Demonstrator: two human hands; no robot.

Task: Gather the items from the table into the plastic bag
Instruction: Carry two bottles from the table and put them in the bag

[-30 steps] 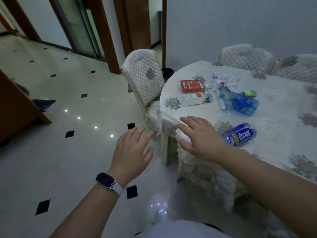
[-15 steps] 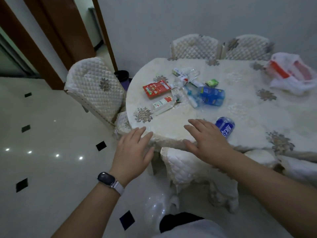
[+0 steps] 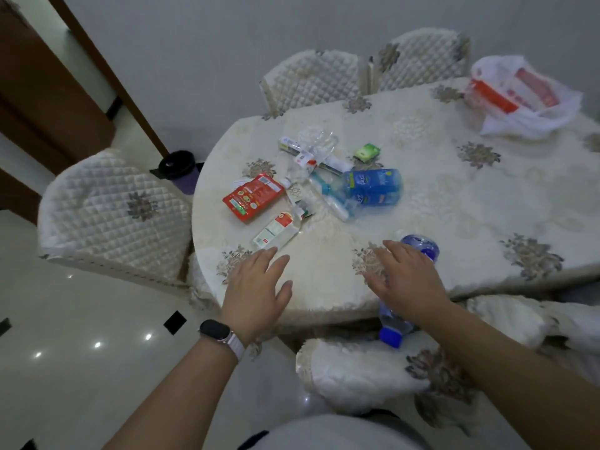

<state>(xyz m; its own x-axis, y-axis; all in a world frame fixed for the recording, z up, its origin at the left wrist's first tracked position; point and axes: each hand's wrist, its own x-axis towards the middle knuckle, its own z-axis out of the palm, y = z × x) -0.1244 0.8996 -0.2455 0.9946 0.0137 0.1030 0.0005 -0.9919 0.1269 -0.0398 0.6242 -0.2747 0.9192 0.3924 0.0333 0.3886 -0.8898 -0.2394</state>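
Observation:
A round table (image 3: 438,196) with a cream floral cloth holds scattered items. Near its left side lie a red packet (image 3: 253,198), a white and red box (image 3: 276,230), a blue pack (image 3: 373,186), a small green pack (image 3: 367,152) and clear wrapping (image 3: 316,144). A white plastic bag (image 3: 519,99) with red print sits at the far right. A blue-capped water bottle (image 3: 420,248) lies at the near edge. My right hand (image 3: 409,280) hovers over it with fingers spread, hiding its middle. My left hand (image 3: 256,287), also spread, holds nothing above the near edge.
Quilted chairs surround the table: one at the left (image 3: 113,216), two at the back (image 3: 311,79) and one tucked in just below my hands (image 3: 363,371). A dark bin (image 3: 178,164) stands on the floor by the wall.
My view has swung right and closer to the table. Both hands moved forward over its near edge, and my right hand now covers the bottle. The bag has come into sight.

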